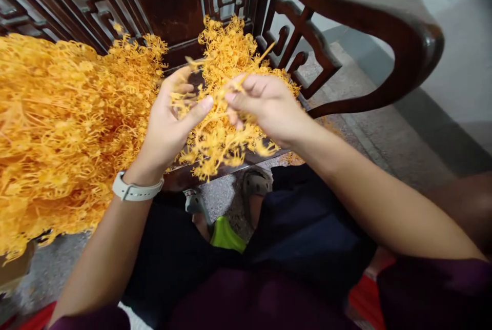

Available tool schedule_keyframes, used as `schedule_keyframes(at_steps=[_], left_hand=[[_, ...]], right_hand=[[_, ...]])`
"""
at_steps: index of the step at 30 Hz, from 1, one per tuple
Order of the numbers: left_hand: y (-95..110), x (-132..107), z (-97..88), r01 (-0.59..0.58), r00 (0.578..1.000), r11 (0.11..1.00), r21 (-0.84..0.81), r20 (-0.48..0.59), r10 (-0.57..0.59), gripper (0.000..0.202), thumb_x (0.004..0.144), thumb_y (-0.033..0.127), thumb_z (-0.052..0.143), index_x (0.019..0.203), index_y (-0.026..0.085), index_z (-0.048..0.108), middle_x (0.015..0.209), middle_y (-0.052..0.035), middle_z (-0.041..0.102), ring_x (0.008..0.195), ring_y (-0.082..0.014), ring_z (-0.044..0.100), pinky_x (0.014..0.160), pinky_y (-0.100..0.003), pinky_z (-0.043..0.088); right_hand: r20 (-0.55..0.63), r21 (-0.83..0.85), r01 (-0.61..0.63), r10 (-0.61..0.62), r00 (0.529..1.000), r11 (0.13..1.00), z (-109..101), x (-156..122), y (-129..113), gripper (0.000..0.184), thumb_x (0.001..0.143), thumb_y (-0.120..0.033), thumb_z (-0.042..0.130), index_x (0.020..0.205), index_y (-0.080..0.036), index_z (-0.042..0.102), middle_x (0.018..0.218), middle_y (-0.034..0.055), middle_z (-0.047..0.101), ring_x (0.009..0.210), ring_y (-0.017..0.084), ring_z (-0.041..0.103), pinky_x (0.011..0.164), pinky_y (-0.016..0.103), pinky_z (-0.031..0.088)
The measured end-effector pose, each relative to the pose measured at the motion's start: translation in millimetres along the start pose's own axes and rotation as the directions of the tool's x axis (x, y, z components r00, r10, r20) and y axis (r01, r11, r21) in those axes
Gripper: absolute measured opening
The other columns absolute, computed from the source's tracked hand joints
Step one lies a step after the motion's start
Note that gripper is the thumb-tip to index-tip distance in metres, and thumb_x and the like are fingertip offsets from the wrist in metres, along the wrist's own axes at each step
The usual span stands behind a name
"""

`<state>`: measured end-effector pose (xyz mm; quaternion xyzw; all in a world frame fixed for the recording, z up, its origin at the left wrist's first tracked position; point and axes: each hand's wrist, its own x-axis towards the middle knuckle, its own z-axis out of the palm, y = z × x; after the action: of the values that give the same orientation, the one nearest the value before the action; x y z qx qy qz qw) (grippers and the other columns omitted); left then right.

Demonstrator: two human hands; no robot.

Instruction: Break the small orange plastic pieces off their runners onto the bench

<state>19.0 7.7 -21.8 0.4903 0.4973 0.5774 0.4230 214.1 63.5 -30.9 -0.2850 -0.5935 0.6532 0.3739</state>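
Between my two hands is an orange plastic flower sprig [221, 109] with thin branching stems and curly tips. The thumb and fingers of my right hand [263, 104] pinch its stem, whose thin end sticks up past the knuckles. My left hand [175, 107], with a pale watch band on the wrist, has its thumb and fingers apart beside the sprig, and some orange strands lie among those fingers. Behind and under the hands a smaller heap of orange sprigs [230, 43] rests on the dark wooden seat. Parts of the held sprig blur into that heap.
A large pile of orange sprigs [69, 125] fills the left side. The carved wooden bench [165, 2] has a curved armrest [384, 17] at right. Below, something bright green [226, 235] is between my feet. A cardboard box edge [17, 271] shows at lower left.
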Motion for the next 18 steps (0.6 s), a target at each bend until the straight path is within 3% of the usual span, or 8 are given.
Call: schedule_keyframes(at_steps=[3,5,7,9,11,12,15,18], left_hand=[[-6.0,-7.5,-12.1,0.103,0.985,0.987,0.12,0.124,-0.118,0.061,0.085,0.044,0.09,0.14,0.027,0.071,0.138,-0.0101,0.068,0.141,-0.0363,0.061,0.111,-0.044,0.059],[-18.6,-24.3,-14.5,0.159,0.967,0.934,0.32,0.14,-0.213,0.072,0.089,0.053,0.084,0.152,0.024,0.064,0.151,-0.0174,0.062,0.148,-0.0413,0.055,0.119,-0.053,0.052],[-40.2,-52.8,-10.6,0.144,0.955,0.759,0.635,0.112,-0.274,0.085,0.094,0.06,0.075,0.164,0.016,0.051,0.166,-0.0265,0.046,0.157,-0.0479,0.041,0.13,-0.064,0.035],[-68.4,-87.0,-2.8,0.085,0.945,0.487,0.869,0.085,-0.317,0.1,0.095,0.063,0.072,0.17,0.007,0.039,0.174,-0.0355,0.027,0.163,-0.0581,0.022,0.13,-0.075,0.022],[-97.7,-115.6,4.6,0.07,0.945,0.261,0.963,0.02,-0.328,0.098,0.099,0.063,0.064,0.174,0.009,0.03,0.179,-0.0342,0.012,0.163,-0.063,0.01,0.125,-0.084,0.014],[-111.1,-124.6,6.8,0.061,0.953,0.197,0.978,0.002,-0.303,0.093,0.103,0.062,0.057,0.175,0.009,0.027,0.18,-0.0328,0.008,0.164,-0.0607,0.005,0.126,-0.084,0.01],[-141.0,-125.8,6.1,0.053,0.98,0.18,0.982,-0.017,-0.198,0.094,0.107,0.065,0.044,0.175,0.003,0.021,0.18,-0.0316,-0.001,0.168,-0.0504,-0.004,0.132,-0.074,0.006],[-155.3,-101.1,0.2,0.044,0.99,0.236,0.971,-0.011,-0.14,0.109,0.102,0.077,0.045,0.175,0.001,0.017,0.18,-0.0325,-0.007,0.168,-0.048,-0.009,0.134,-0.07,0.005]], right_hand=[[-0.22,0.034,0.109,-0.099,0.97,0.993,-40.6,8.2,-9.8,0.022,0.082,-0.035,0.088,0.086,-0.023,0.071,0.062,-0.0053,0.062,0.055,0.008,0.057,0.05,0.024,0.041],[-0.339,0.092,0.199,-0.157,0.928,0.976,-67.3,12.2,-9.4,0.024,0.068,-0.03,0.093,0.078,-0.025,0.072,0.059,-0.0044,0.06,0.049,0.008,0.054,0.043,0.026,0.034],[-0.432,0.111,0.261,-0.19,0.882,0.959,-86.9,12.3,-4.9,0.023,0.062,-0.028,0.094,0.071,-0.026,0.072,0.057,-0.0037,0.059,0.046,0.007,0.051,0.039,0.028,0.026],[-0.48,0.091,0.267,-0.193,0.856,0.959,-97.8,6.9,0.0,0.023,0.062,-0.025,0.094,0.07,-0.025,0.073,0.056,-0.0042,0.06,0.046,0.007,0.052,0.04,0.029,0.022],[-0.49,0.067,0.257,-0.192,0.85,0.964,-102.4,-2.7,2.4,0.022,0.068,-0.023,0.095,0.072,-0.023,0.072,0.056,-0.0063,0.061,0.047,0.006,0.055,0.044,0.029,0.022],[-0.484,0.06,0.253,-0.194,0.853,0.966,-103.8,-8.1,2.4,0.022,0.071,-0.022,0.094,0.072,-0.022,0.072,0.056,-0.0072,0.061,0.048,0.005,0.056,0.045,0.029,0.023],[-0.438,0.046,0.245,-0.201,0.876,0.968,-108.4,-20.7,-0.5,0.02,0.074,-0.021,0.093,0.074,-0.023,0.073,0.056,-0.0065,0.061,0.046,0.007,0.057,0.044,0.029,0.029],[-0.416,0.023,0.259,-0.226,0.881,0.966,-113.4,-24.1,-4.3,0.017,0.074,-0.023,0.092,0.076,-0.024,0.075,0.058,-0.004,0.063,0.046,0.009,0.056,0.043,0.03,0.031]])
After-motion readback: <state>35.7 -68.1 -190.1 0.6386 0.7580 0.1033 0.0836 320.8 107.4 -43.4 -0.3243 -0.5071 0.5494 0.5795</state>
